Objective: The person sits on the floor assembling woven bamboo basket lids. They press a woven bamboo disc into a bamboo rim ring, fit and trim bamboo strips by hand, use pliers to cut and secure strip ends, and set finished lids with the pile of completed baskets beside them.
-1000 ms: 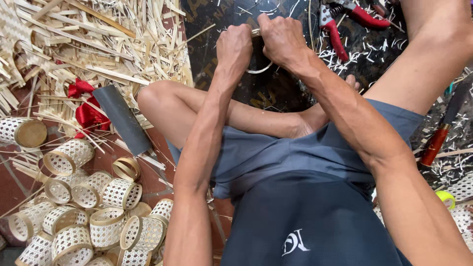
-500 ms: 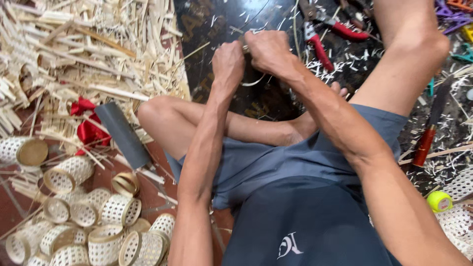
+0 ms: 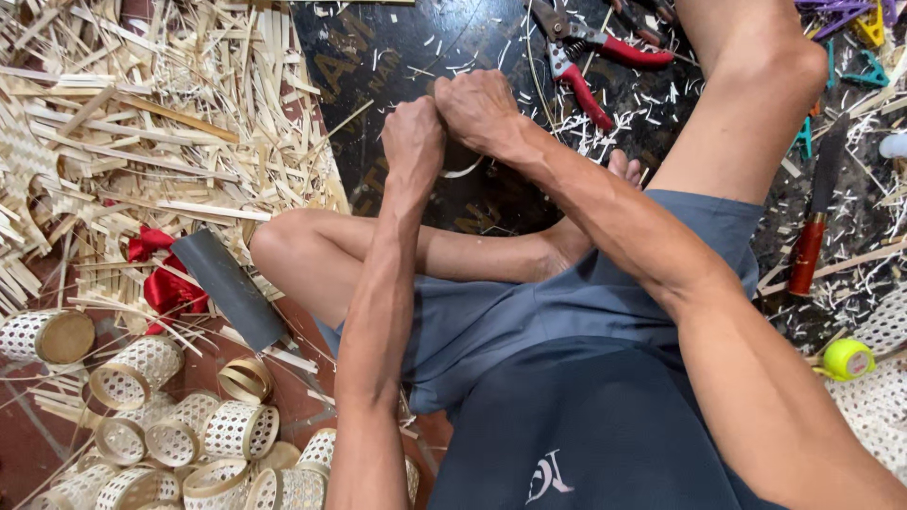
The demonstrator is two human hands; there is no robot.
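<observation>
Above the dark printed board (image 3: pixel 397 57), left hand (image 3: pixel 413 132) and right hand (image 3: pixel 477 109) press together, both clenched on a thin pale bamboo strip (image 3: pixel 463 172) curling beneath them. Right of them lie two red-handled pliers (image 3: pixel 590 71).

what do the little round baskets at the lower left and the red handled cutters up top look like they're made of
The little round baskets look like pale split bamboo or a similar cane, unpainted: thin flat strips woven in an open lattice, matching the loose strips piled nearby. The cutters appear to be dull grey metal at the blades, with glossy red grips, probably plastic or rubber coating.
</observation>
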